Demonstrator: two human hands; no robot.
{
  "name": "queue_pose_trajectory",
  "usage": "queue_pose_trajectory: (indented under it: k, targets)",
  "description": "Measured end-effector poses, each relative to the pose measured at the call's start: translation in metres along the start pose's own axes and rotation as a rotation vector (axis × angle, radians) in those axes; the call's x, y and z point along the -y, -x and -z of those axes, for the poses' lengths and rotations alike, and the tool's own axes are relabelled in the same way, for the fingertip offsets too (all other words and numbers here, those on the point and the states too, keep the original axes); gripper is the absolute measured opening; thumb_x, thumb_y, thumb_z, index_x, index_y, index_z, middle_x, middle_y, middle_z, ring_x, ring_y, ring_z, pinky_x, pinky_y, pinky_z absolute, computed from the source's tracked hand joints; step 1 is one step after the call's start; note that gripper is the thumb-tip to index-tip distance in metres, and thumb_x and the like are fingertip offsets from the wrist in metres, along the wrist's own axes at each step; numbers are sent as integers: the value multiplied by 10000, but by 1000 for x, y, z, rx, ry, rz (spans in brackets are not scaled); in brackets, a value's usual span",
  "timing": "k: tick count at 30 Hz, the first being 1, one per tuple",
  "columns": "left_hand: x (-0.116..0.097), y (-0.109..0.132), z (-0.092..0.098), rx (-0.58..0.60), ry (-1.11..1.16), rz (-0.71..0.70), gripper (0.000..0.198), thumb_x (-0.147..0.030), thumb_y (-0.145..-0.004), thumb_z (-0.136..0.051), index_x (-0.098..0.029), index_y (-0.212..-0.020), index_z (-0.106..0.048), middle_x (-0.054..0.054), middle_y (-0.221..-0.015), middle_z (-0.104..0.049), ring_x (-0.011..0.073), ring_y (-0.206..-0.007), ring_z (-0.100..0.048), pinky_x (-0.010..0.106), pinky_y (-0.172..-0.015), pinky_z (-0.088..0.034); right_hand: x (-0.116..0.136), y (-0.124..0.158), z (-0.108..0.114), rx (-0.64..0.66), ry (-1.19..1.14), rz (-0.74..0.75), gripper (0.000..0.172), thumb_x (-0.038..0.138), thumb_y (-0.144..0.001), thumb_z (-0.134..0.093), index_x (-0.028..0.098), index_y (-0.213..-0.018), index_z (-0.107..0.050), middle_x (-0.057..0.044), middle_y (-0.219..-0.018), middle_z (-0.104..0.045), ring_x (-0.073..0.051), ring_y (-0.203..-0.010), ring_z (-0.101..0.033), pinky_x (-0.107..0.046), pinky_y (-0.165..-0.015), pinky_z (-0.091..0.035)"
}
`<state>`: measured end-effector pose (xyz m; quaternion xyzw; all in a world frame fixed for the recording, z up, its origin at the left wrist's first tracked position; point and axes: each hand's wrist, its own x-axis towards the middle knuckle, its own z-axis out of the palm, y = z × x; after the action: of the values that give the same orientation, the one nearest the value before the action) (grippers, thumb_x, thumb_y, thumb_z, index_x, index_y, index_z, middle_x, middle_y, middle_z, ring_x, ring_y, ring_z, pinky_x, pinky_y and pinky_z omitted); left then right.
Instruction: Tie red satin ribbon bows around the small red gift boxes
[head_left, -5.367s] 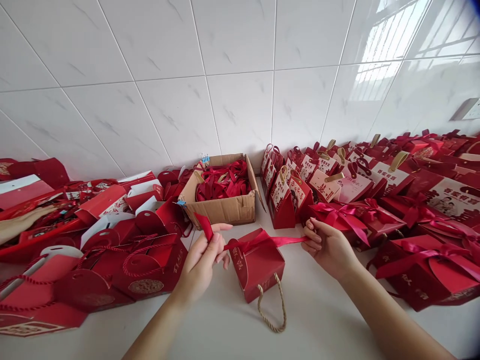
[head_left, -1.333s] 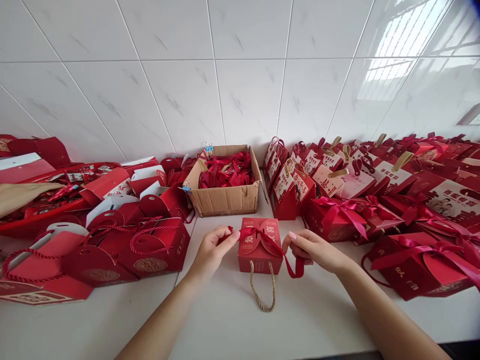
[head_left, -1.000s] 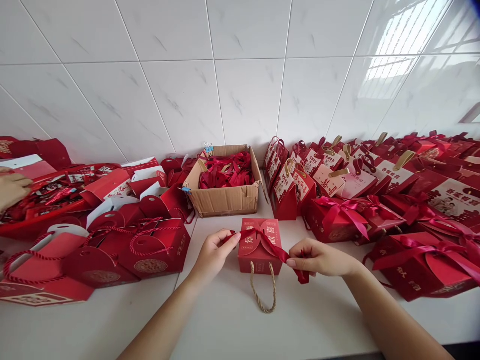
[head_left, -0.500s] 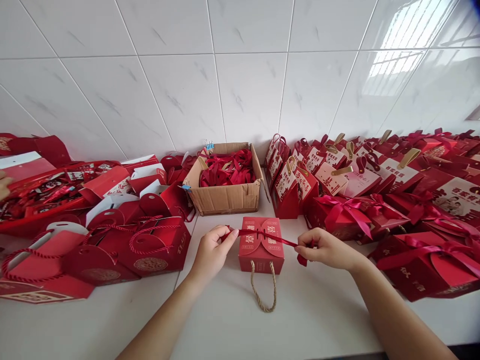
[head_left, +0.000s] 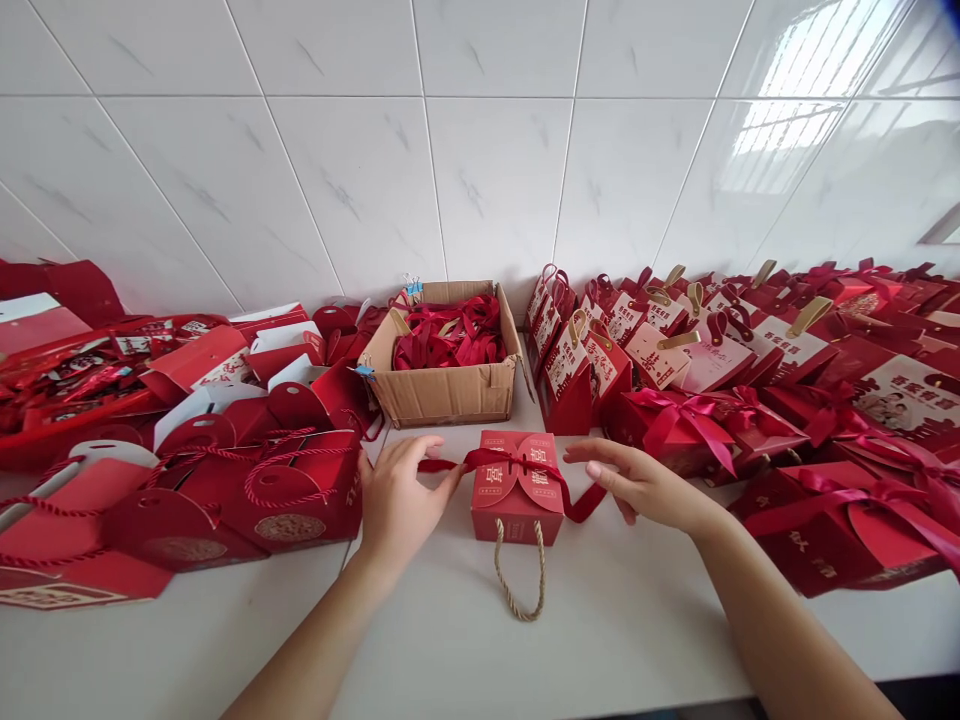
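Observation:
In front of me a small red gift box (head_left: 517, 512) with pale printed characters stands on the table, its twisted gold cord handle (head_left: 541, 585) lying toward me. A dark red ribbon (head_left: 480, 459) runs through the slots in the lid and trails out to both sides. My left hand (head_left: 401, 495) is left of the box, thumb and fingers apart; the ribbon's left end passes behind its thumb. To the right, my right hand (head_left: 649, 488) has its fingers stretched out and loosely spread, close to the ribbon's right tail. Neither hand grips the ribbon.
Behind the box stands a cardboard carton (head_left: 450, 395) full of red ribbons. Partly open red boxes (head_left: 292, 500) and a red tray (head_left: 45, 438) of wrapped packets fill the left. Finished boxes with bows (head_left: 840, 530) and handled boxes (head_left: 566, 385) crowd the right. A tiled wall (head_left: 495, 180) rises behind.
Both hands have let go of the ribbon, which was pulled taut between them. It now hangs slack, and the fingers have opened. The view has shifted slightly.

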<state>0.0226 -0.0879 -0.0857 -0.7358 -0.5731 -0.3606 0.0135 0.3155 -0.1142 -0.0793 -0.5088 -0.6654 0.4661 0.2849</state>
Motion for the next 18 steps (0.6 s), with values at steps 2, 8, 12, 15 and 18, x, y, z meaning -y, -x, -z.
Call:
queue_pose_trajectory:
  k: [2, 8, 12, 15, 18]
  targets:
    - [-2, 0, 1, -72, 55, -34, 146, -298, -752, -631, -222, -872, -597, 50, -904, -665, 283, -1015, -561, 498, -1012, -273, 2, -1, -4, -46, -25, -2, 473, 550, -888, -366, 190, -1117, -570, -95, -1099, -597, -30, -442, -421, -228, -435, -439]
    - [-14, 4, 6, 77, 511, -248, 225, -196, -820, -543, -210, -1043, -563, 79, -1181, -585, 225, -1220, -466, 394, -1029, -379, 2, -6, -27, 20, -164, 114, 397, 491, -740, -657, 197, -924, -464, -15, -873, -549, -55, -528, -438, -184, -425, -350]
    - [-20, 11, 2, 250, 523, -370, 282, -179, -837, -524, -210, -1110, -589, 75, -1273, -557, 224, -1285, -403, 417, -1086, -321, 6, -3, -35, 70, -263, 126, 361, 477, -761, -642, 206, -846, -421, 36, -699, -485, -72, -533, -437, -190, -440, -336]
    - [-21, 13, -3, 222, 502, -371, 283, -179, -843, -515, -212, -1111, -603, 77, -1268, -564, 223, -1256, -437, 427, -1075, -336, 11, 0, -36, 88, -292, 107, 331, 483, -794, -602, 183, -802, -462, 45, -619, -461, -72, -510, -428, -208, -461, -321]
    - [-22, 14, -4, 188, 487, -380, 277, -177, -837, -521, -211, -1095, -615, 78, -1244, -581, 222, -1211, -478, 427, -1060, -351, 15, 0, -36, 104, -334, 84, 333, 482, -810, -578, 167, -746, -496, 28, -592, -491, -82, -510, -436, -231, -489, -323]
